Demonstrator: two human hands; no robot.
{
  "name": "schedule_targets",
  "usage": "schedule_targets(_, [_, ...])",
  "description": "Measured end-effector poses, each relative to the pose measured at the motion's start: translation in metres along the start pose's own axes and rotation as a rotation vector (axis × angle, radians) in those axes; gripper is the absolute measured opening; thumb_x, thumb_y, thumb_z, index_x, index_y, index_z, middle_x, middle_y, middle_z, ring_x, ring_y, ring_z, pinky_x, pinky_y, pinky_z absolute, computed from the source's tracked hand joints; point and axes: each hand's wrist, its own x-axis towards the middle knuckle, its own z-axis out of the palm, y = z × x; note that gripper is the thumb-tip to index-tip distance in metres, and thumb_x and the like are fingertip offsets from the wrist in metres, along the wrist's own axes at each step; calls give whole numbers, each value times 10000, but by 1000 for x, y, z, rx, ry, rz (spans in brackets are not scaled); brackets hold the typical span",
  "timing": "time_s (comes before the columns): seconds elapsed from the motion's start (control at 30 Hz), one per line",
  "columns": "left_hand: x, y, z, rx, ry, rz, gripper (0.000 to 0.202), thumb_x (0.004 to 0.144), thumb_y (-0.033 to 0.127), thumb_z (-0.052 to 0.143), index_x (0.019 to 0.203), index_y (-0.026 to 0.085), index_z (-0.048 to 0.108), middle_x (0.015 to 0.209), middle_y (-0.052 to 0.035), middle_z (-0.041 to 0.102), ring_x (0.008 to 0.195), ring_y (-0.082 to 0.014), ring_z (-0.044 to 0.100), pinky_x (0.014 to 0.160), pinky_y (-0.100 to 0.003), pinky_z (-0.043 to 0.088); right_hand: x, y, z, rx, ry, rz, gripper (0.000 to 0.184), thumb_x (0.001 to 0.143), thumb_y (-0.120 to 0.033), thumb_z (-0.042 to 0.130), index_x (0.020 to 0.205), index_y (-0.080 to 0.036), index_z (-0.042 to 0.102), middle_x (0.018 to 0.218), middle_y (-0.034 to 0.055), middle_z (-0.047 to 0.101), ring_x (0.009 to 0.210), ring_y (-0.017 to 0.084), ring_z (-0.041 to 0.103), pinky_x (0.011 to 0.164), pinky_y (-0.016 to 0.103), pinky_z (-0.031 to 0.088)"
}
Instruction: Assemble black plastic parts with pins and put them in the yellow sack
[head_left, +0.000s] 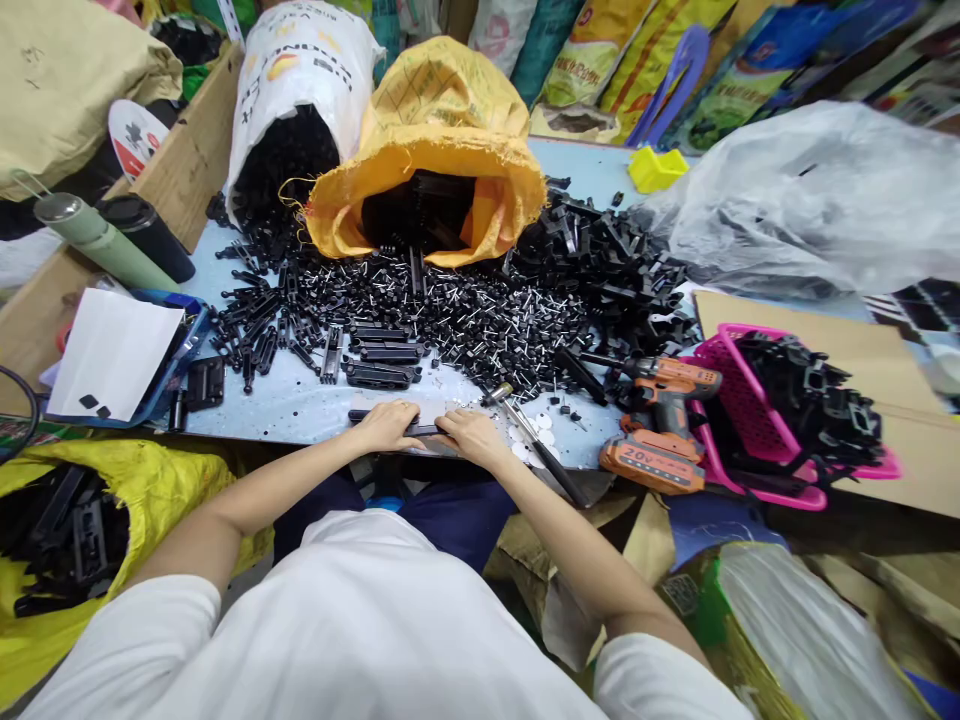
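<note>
Workbench in pale blue runs across the view, its near edge before the person's lap. Clear plastic bag bulges at its far right; an orange sack lies open-mouthed at the back, just beside a white sack. Pink basket heaped with black pieces stands at the right, and an orange drill marked 20V lies against its left side. Hammer rests aslant, near the right hand. At the near edge, 2 hands meet over a slim black bar: the left hand has its fingers bent down onto it, and the right's fingers close on its right end. Dark length showing left of the left hand may be the same piece; I cannot tell. Beyond lie ribbed black parts, then scattered small pins; white discs lie beside the hammer.
</note>
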Motion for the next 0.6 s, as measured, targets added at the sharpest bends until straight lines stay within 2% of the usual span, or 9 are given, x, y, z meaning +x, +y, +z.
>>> schedule_targets(0.07, [30,4,-1,-10,48,58,371,800,465,574,1038,180,558,1060,-128,587,1061,-284,496,918,-395,340,-6,10,13,39,27,51,432,949,-482,308,993,-176,610,932,85,624,879,193,537,734,276,349])
schedule_targets(0.13, [66,5,-1,-52,161,49,212,853,284,494,1006,168,583,1077,-148,589,1094,-291,469,960,-447,276,-11,19,20,66,78,104,420,949,-469,320,1020,-180,617,989,92,623,929,199,524,783,285,358])
schedule_targets(0.23, [114,7,-1,-191,255,-66,152,818,145,469,773,147,613,844,-150,628,1017,-300,497,964,-488,242,-8,37,19,64,207,249,389,957,-407,321,1105,-171,593,1080,107,600,980,211,497,843,305,358])
schedule_targets(0.3, [129,10,-1,-236,271,-100,167,792,122,489,666,155,593,731,-126,613,967,-292,514,962,-483,251,3,49,14,33,299,420,374,959,-348,308,1146,-152,566,1100,122,583,983,222,484,848,314,360])
schedule_targets(0.37, [127,12,-3,-240,291,-110,141,764,112,524,647,158,589,713,-109,607,931,-277,529,949,-462,283,19,59,9,-10,334,572,355,947,-312,322,1153,-135,550,1077,135,579,982,236,473,820,320,366])
schedule_targets(0.43, [107,11,-10,-293,349,-158,58,725,116,584,695,157,612,746,-96,615,891,-259,546,916,-428,333,35,66,8,-55,283,618,321,925,-300,369,1119,-131,561,1034,141,582,976,250,471,779,325,369])
schedule_targets(0.5, [75,4,-20,-442,430,-262,75,693,147,643,767,160,635,775,-78,627,824,-227,568,853,-386,391,50,70,9,-99,193,583,271,906,-260,399,1045,-130,591,1007,146,585,970,256,475,753,328,363])
schedule_targets(0.6, [18,-16,-35,-855,504,-529,148,681,227,686,796,146,639,732,-57,634,675,-159,578,710,-311,446,61,73,11,-138,117,533,253,895,-182,383,958,-118,620,987,159,588,952,250,490,747,332,351])
